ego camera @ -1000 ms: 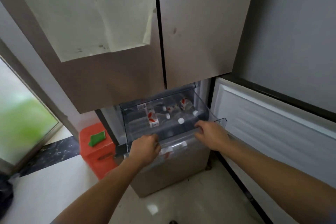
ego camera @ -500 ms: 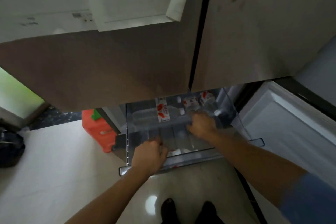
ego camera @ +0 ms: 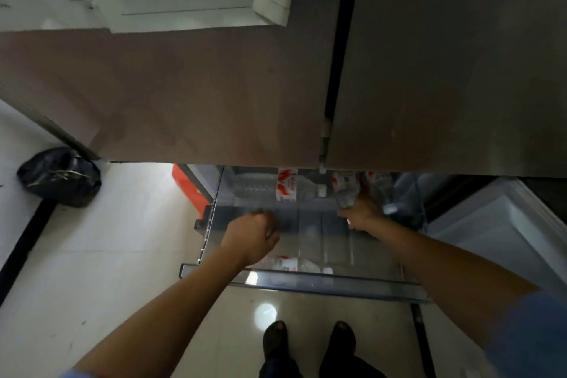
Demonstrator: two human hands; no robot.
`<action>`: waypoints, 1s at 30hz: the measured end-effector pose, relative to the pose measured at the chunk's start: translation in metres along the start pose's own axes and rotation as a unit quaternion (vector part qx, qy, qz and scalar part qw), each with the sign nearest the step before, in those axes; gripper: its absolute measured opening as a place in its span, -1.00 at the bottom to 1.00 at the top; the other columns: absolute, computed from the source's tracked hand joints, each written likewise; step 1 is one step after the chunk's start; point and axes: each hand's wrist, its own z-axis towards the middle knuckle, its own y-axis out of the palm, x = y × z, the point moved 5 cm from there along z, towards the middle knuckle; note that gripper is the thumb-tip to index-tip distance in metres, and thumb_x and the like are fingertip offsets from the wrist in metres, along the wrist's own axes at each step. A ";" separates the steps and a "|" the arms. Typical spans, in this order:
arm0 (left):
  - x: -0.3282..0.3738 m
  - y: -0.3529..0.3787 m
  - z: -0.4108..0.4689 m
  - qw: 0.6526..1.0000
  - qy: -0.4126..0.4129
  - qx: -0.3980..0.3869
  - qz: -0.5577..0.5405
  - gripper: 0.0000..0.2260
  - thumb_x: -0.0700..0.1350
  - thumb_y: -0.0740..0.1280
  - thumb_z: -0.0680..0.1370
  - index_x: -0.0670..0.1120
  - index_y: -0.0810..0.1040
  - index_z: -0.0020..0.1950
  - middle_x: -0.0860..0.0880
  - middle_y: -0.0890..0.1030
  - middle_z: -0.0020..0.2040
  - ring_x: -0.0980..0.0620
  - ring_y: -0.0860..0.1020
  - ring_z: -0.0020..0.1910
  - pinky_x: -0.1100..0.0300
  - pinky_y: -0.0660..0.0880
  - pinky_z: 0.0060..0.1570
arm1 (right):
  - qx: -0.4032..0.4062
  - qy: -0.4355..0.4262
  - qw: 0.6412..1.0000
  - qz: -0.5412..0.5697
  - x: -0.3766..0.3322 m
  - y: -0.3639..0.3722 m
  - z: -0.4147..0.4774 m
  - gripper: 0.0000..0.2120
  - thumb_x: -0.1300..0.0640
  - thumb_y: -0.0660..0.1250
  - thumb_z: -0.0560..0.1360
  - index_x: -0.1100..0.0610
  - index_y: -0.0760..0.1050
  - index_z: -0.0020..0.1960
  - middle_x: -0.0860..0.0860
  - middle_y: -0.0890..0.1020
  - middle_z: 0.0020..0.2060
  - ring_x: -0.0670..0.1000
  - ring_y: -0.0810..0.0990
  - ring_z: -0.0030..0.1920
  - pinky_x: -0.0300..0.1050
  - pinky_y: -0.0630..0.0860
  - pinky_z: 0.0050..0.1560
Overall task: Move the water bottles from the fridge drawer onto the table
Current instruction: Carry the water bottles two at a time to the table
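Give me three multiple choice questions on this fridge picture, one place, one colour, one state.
1. Where is the black bag? A on a chair B on the floor left of the fridge C on a shelf
2. The water bottles' labels are? A blue B green C red and white
3. The fridge drawer is? A pulled out B shut C upside down
Answers: B, it sits on the floor beside the fridge; C, red-and-white bands wrap them; A, its front rail juts over the floor.

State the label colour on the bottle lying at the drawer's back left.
The label is white with red marks; head view.
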 end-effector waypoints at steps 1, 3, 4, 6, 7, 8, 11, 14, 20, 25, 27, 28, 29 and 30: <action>0.008 0.000 0.013 1.000 0.008 0.002 0.014 -0.70 0.06 0.26 0.55 -0.04 0.46 0.22 -0.08 0.52 0.15 -0.10 0.54 0.08 0.01 0.51 0.05 | -0.003 0.003 1.000 0.008 0.006 -0.005 -0.005 -0.38 0.06 0.46 0.41 0.15 0.31 0.39 0.16 0.52 0.23 0.23 0.57 0.07 0.03 0.56 0.04; 0.027 0.003 0.041 0.998 0.026 0.005 0.063 -0.62 0.01 0.28 0.55 -0.06 0.38 0.33 -0.13 0.42 0.30 -0.14 0.45 0.21 -0.02 0.46 0.15 | -0.001 0.010 0.999 0.048 0.019 -0.012 -0.015 -0.31 0.09 0.52 0.35 0.15 0.30 0.38 0.17 0.53 0.22 0.22 0.58 0.06 0.00 0.57 -0.01; 0.037 0.006 0.056 0.995 0.037 0.005 0.098 -0.58 -0.02 0.28 0.55 -0.07 0.34 0.38 -0.15 0.35 0.38 -0.17 0.38 0.30 -0.04 0.41 0.24 | -0.003 0.017 0.998 0.066 0.024 -0.015 -0.022 -0.28 0.10 0.54 0.33 0.14 0.28 0.38 0.17 0.54 0.20 0.21 0.59 0.06 -0.04 0.57 -0.03; 0.053 0.013 0.081 0.983 0.058 0.003 0.175 -0.51 -0.06 0.27 0.55 -0.07 0.26 0.46 -0.16 0.20 0.49 -0.19 0.21 0.44 -0.05 0.21 0.39 | -0.018 0.036 0.994 0.097 0.035 -0.016 -0.033 -0.26 0.13 0.53 0.34 0.13 0.24 0.41 0.17 0.53 0.20 0.16 0.57 0.07 -0.16 0.50 -0.10; 0.058 0.018 0.093 0.976 0.067 0.000 0.206 -0.49 -0.07 0.26 0.55 -0.06 0.23 0.48 -0.14 0.15 0.53 -0.19 0.14 0.48 -0.06 0.12 0.44 | -0.029 0.045 0.992 0.114 0.039 -0.016 -0.038 -0.26 0.15 0.52 0.37 0.12 0.23 0.43 0.16 0.52 0.22 0.13 0.56 0.07 -0.20 0.48 -0.13; 0.061 0.023 0.103 0.970 0.073 -0.003 0.230 -0.47 -0.08 0.25 0.55 -0.04 0.20 0.50 -0.12 0.12 0.55 -0.18 0.09 0.51 -0.08 0.06 0.47 | -0.036 0.047 0.991 0.121 0.042 -0.016 -0.043 -0.26 0.15 0.50 0.39 0.10 0.20 0.46 0.15 0.52 0.24 0.10 0.55 0.07 -0.21 0.49 -0.13; 0.067 0.034 0.120 0.961 0.052 -0.002 0.272 -0.51 -0.10 0.22 0.56 0.02 0.23 0.49 -0.06 0.16 0.54 -0.20 0.05 0.52 -0.16 0.06 0.45 | -0.047 0.045 0.995 0.080 0.055 -0.017 -0.052 -0.22 0.12 0.49 0.38 0.07 0.16 0.48 0.13 0.51 0.27 0.15 0.56 0.15 -0.07 0.55 0.05; 0.080 0.037 0.114 0.950 0.031 0.002 0.310 -0.60 -0.10 0.24 0.57 0.00 0.35 0.42 -0.10 0.23 0.50 -0.25 0.14 0.48 -0.18 0.18 0.41 | -0.065 0.048 0.994 0.072 0.062 -0.017 -0.060 -0.23 0.11 0.48 0.41 0.08 0.13 0.47 0.12 0.52 0.25 0.14 0.56 0.15 -0.05 0.56 0.03; 0.088 0.044 0.084 0.940 0.074 -0.027 0.333 -0.64 0.01 0.37 0.50 0.03 0.50 0.29 -0.12 0.26 0.44 -0.26 0.16 0.43 -0.24 0.18 0.38 | -0.045 0.045 0.994 0.088 0.058 -0.025 -0.065 -0.22 -0.09 0.47 0.38 0.07 0.13 0.44 0.09 0.51 0.26 0.13 0.55 0.17 0.03 0.54 0.13; 0.082 0.013 0.058 0.940 0.149 -0.007 0.307 -0.61 0.07 0.34 0.51 0.01 0.47 0.31 -0.13 0.26 0.42 -0.21 0.22 0.40 -0.12 0.28 0.34 | 0.029 0.026 0.996 0.083 0.040 -0.042 -0.078 -0.31 -0.27 0.33 0.43 0.01 0.23 0.44 0.09 0.54 0.23 0.14 0.56 0.13 -0.10 0.49 0.00; 0.076 -0.002 0.045 0.940 0.170 -0.005 0.296 -0.59 0.09 0.32 0.52 -0.01 0.44 0.33 -0.13 0.31 0.40 -0.17 0.28 0.37 -0.06 0.31 0.32 | 0.050 0.015 0.996 0.073 0.029 -0.047 -0.088 -0.42 -0.25 0.28 0.49 -0.01 0.30 0.41 0.10 0.56 0.22 0.14 0.57 0.11 -0.11 0.49 -0.01; 0.071 -0.010 0.038 0.943 0.175 -0.002 0.282 -0.58 0.10 0.31 0.53 -0.02 0.41 0.33 -0.12 0.34 0.39 -0.15 0.32 0.35 -0.04 0.34 0.29 | 0.065 0.014 0.996 0.063 0.024 -0.049 -0.094 -0.44 -0.24 0.26 0.50 -0.01 0.31 0.40 0.11 0.56 0.21 0.16 0.57 0.11 -0.09 0.50 0.00; 0.066 -0.018 0.030 0.947 0.181 0.002 0.267 -0.59 0.09 0.29 0.54 -0.03 0.39 0.33 -0.12 0.36 0.37 -0.13 0.36 0.32 -0.01 0.38 0.25 | 0.079 0.015 0.995 0.053 0.021 -0.050 -0.100 -0.45 -0.24 0.24 0.51 0.00 0.31 0.40 0.13 0.56 0.21 0.18 0.57 0.11 -0.06 0.52 0.03; 0.061 -0.026 0.022 0.948 0.190 0.008 0.257 -0.59 0.08 0.27 0.55 -0.04 0.36 0.34 -0.12 0.38 0.36 -0.11 0.38 0.30 0.01 0.41 0.22 | 0.092 0.013 0.995 0.045 0.016 -0.051 -0.107 -0.45 -0.24 0.23 0.51 -0.01 0.30 0.41 0.14 0.56 0.21 0.20 0.56 0.12 -0.02 0.53 0.05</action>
